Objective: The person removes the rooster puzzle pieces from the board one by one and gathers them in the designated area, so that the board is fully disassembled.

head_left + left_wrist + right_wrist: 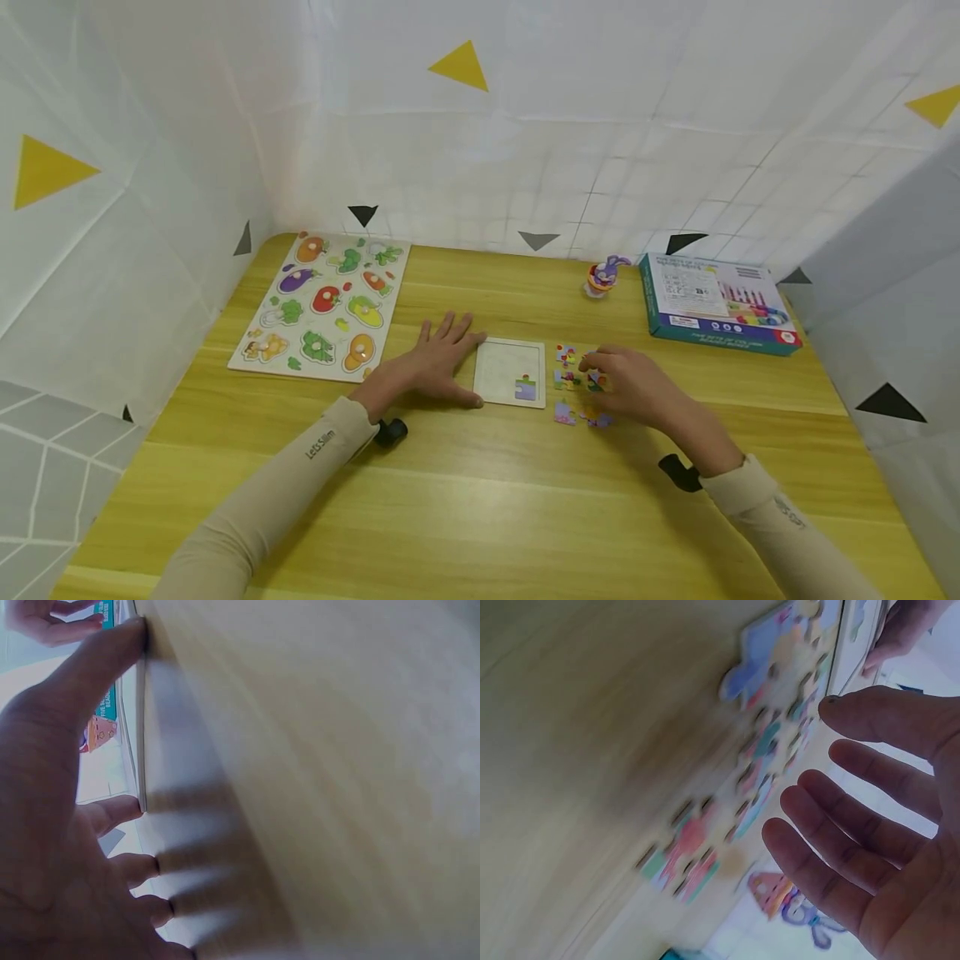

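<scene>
A small square puzzle tray (504,364) lies mid-table, with one purple jigsaw piece (526,388) in its lower right corner. My left hand (429,365) is spread on the tabletop, its thumb and index fingertip touching the tray's left edge. Right of the tray, several loose jigsaw pieces (565,412) lie in rows, brightly coloured. Above them hovers my right hand (636,386), hiding some from the head view. In the right wrist view its fingers (847,859) are loosely extended and apart from the pieces, with nothing between them.
A vegetable knob puzzle board (337,312) lies at the back left. Toward the back stands a small purple rabbit toy (604,275), with a teal-edged box (716,304) to its right. White patterned sheets (570,108) hang behind and beside the wooden table (480,517).
</scene>
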Motion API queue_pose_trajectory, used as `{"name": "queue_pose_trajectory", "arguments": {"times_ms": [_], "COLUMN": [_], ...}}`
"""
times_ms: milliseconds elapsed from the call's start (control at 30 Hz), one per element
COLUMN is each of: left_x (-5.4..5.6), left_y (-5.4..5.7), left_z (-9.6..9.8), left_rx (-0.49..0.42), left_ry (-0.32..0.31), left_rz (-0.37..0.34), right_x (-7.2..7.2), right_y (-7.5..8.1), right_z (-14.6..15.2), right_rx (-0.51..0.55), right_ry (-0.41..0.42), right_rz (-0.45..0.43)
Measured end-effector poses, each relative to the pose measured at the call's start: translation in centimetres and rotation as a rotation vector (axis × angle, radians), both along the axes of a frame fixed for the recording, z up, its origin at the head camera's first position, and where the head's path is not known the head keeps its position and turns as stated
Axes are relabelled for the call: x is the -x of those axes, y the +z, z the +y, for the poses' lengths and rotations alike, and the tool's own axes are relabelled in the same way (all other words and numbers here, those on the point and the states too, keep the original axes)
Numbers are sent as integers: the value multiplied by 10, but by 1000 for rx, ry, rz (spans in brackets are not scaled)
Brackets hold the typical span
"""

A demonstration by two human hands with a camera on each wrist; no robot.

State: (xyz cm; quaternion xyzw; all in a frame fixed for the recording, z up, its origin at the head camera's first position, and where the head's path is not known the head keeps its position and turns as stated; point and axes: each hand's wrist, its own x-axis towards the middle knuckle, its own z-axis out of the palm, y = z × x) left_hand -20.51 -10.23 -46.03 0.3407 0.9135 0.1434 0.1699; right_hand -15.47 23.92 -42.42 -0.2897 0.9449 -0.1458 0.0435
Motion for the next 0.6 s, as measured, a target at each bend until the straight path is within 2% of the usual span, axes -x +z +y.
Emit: {"name": "queue_pose_trajectory", "arguments": {"times_ms": [600], "left_x": [-2], "left_y": [2], "left_z": [1], "left_rx": [6], "left_ry": [0], "left_rz": [-4], "right_x": [4], "right_y": [2], "right_z": [-44], "right_rx": [41], "right_ry": [68], "right_rz": [-31]}}
